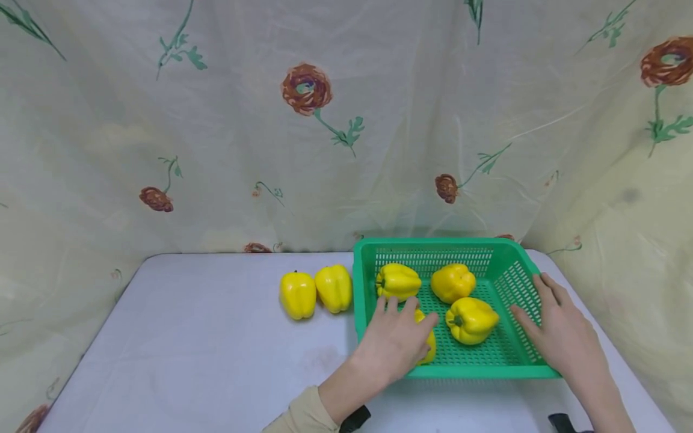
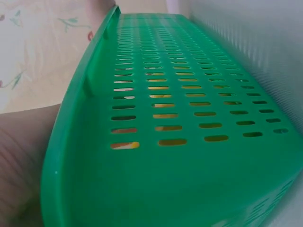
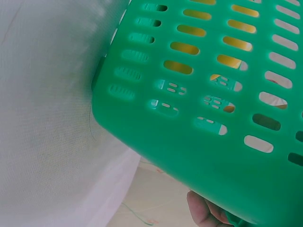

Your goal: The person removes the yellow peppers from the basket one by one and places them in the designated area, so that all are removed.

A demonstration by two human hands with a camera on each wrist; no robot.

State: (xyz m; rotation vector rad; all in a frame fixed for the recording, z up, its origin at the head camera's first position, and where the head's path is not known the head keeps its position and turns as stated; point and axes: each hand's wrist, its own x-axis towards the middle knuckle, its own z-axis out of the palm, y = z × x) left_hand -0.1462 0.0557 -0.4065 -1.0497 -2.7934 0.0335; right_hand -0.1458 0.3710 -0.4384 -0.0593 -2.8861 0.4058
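We log the left hand (image 1: 392, 340) over a yellow bell pepper (image 1: 431, 340) in the green plastic basket (image 1: 476, 371); the right hand (image 1: 568, 337), well apart, touches the basket's rim. Whether either grips, we cannot tell.

Table (image 1: 189, 349) leaves passage on the left; green basket (image 1: 476, 371) walls obstruct the right.

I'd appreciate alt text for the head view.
A left hand partly covers one yellow pepper in a green basket holding three more; a right hand holds the basket's right side. Two more peppers sit to its left.
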